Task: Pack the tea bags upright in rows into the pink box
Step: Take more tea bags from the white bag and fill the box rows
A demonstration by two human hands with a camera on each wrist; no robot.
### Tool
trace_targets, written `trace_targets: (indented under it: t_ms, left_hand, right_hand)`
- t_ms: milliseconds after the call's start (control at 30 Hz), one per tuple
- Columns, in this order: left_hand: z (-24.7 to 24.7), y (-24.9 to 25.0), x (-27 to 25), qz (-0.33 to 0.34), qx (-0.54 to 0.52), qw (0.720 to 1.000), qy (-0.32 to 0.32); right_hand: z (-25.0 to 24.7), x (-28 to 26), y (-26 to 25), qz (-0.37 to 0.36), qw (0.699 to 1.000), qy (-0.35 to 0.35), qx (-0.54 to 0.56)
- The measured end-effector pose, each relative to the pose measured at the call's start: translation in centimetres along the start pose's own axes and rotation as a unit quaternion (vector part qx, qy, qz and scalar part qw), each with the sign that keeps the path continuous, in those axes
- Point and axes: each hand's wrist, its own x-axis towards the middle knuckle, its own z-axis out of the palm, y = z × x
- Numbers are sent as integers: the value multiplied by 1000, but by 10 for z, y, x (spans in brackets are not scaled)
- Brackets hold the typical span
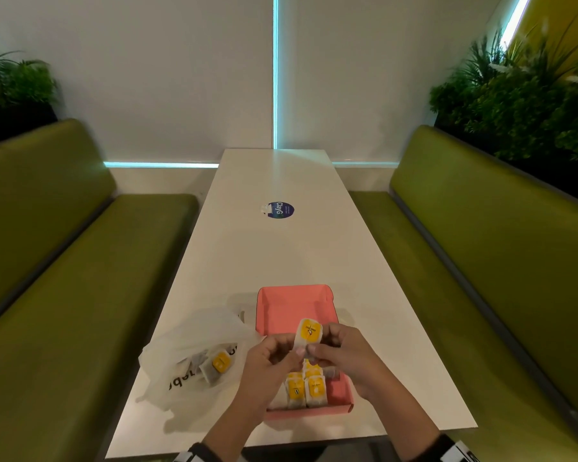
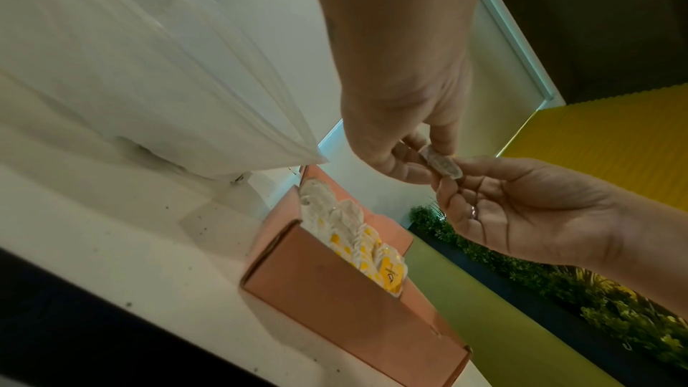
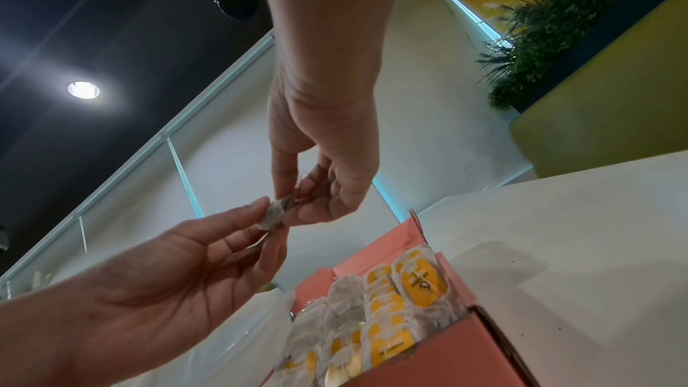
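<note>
Tea bags (image 3: 380, 317), white paper sachets with yellow labels: I count several standing upright in rows at the near end of the pink cardboard box (image 1: 292, 308), which lies open on the long white table (image 1: 281, 255); the far part of the box floor is bare pink. The exact count I cannot tell, since my hands cover part of the rows in the head view.

One further tea bag (image 1: 309, 333), yellow label facing me, is held in the air above the box, between both hands. My left hand (image 1: 269, 365) pinches its lower left edge with curled fingers and thumb. My right hand (image 1: 342, 350) pinches its lower right edge the same way; in the left wrist view a ring shows on one of its fingers (image 2: 473, 212).

Just left of the box, nearly touching it, lies a crumpled translucent white plastic bag (image 1: 194, 341) with dark lettering; inside it I see at least one more yellow-labelled sachet (image 1: 218, 363).

Further up the table, well apart from the box, a round dark-blue sticker (image 1: 280, 210). Olive-green upholstered benches (image 1: 481, 261) flank the table on both sides, with green plants (image 1: 521, 105) behind their backrests.
</note>
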Motion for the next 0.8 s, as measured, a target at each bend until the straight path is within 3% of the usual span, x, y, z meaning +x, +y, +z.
trace_targets:
  t_ms: [267, 367, 433, 533, 633, 800]
  left_hand:
    - [0, -1, 0, 13, 15, 999, -42]
    - [-1, -2, 1, 21, 27, 998, -44]
    - [-1, -3, 1, 20, 37, 998, -45]
    - [-2, -8, 2, 13, 89, 995, -35]
    - [-10, -19, 4, 37, 185, 982, -22]
    - [-16, -41, 4, 48, 247, 967, -26]
  right_hand:
    - [-4, 3, -4, -33, 997, 23, -66]
    - [-7, 0, -6, -51, 994, -29, -87]
    - [-8, 2, -7, -45, 983, -53, -171]
    - [-12, 9, -5, -62, 954, -19, -292]
    - [-20, 17, -1, -61, 938, 54, -336]
    - [-23, 20, 8, -20, 909, 53, -414]
